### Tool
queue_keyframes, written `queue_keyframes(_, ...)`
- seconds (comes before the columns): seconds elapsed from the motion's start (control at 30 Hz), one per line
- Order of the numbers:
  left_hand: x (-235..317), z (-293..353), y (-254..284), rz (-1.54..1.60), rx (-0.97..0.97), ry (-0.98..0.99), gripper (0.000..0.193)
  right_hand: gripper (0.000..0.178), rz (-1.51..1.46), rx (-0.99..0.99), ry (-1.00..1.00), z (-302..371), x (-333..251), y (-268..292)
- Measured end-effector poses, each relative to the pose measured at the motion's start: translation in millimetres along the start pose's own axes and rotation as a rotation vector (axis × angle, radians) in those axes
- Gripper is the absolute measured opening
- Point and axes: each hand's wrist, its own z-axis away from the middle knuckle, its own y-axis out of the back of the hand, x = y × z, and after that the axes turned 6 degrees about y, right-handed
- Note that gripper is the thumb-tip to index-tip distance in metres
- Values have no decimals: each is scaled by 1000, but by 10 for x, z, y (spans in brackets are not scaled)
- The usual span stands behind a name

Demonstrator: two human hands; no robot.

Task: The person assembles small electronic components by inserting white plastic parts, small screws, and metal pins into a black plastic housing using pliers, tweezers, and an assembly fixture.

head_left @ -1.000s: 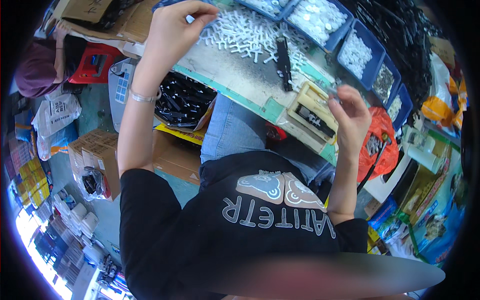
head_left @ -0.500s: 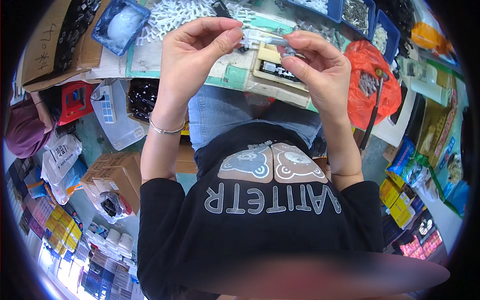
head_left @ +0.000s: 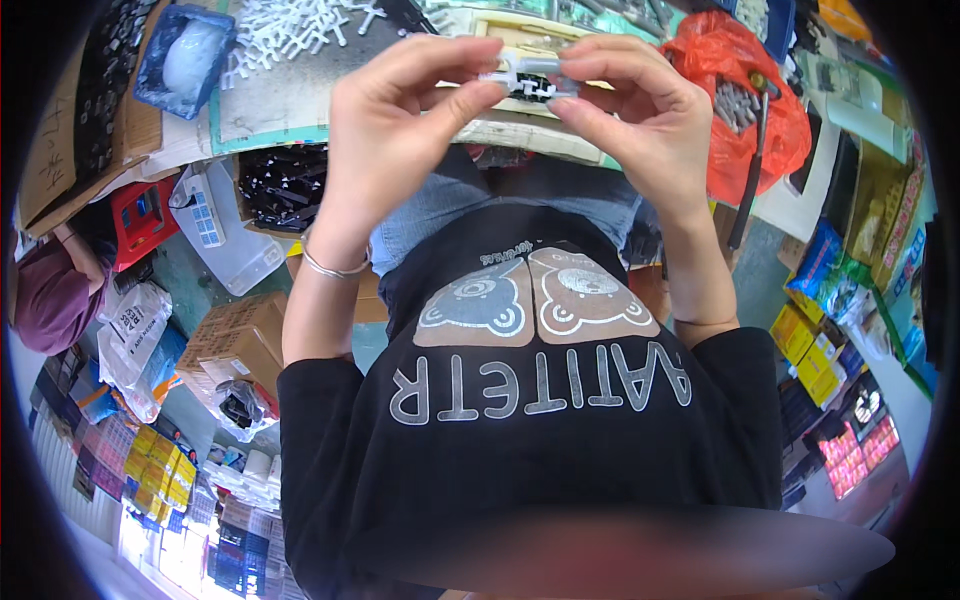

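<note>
My left hand (head_left: 415, 115) pinches a small white plastic part (head_left: 508, 65) between thumb and fingertips. Facing it, my right hand (head_left: 635, 115) has its thumb and fingers closed on a grey tube-like piece (head_left: 541, 66). The two pieces meet end to end between my hands; whether they are joined I cannot tell. Just beneath them, a cream-coloured fixture (head_left: 512, 26) lies on the worktable, with a black-and-white part (head_left: 532, 88) in it. My fingertips hide some of both held pieces.
White branched plastic parts (head_left: 300, 35) are heaped on the table, beside a blue bin (head_left: 150, 75) at far left. A red plastic bag (head_left: 735, 50) with grey pieces lies right, a dark rod (head_left: 757, 175) across it. Below the table's left edge sits a box of black parts (head_left: 285, 185).
Both hands have come slightly closer together, bringing the white part and grey piece lower over the fixture. The whole view has shifted a little. Both grips stay closed.
</note>
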Motion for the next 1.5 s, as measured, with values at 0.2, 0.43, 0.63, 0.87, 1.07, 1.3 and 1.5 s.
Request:
queue_keyframes(0.2, -265, 53, -219, -602, -87, -222, 17, 22, 368, -36, -16, 402, 13, 291)
queue_keyframes(0.43, -554, 60, -329, -972, 7, -574, 24, 23, 774, -1, 72, 586, 311, 492)
queue_keyframes(0.63, -727, 95, -361, -1032, 44, -620, 24, 24, 756, -79, 129, 551, 492, 468)
queue_keyframes(0.87, -791, 90, -414, -1092, 141, -653, 27, 25, 954, -120, 177, 456, 440, 507)
queue_keyframes(1.07, -738, 57, -408, -1103, 134, -633, 24, 27, 1174, -93, 192, 520, 418, 476)
queue_keyframes(1.3, -338, -413, 304, -1352, 214, -560, 39, 29, 918, 102, 74, 517, 344, 542)
queue_keyframes(1.5, -181, -757, 700, -1652, -223, -559, 45, 23, 899, 61, 134, 385, 268, 441)
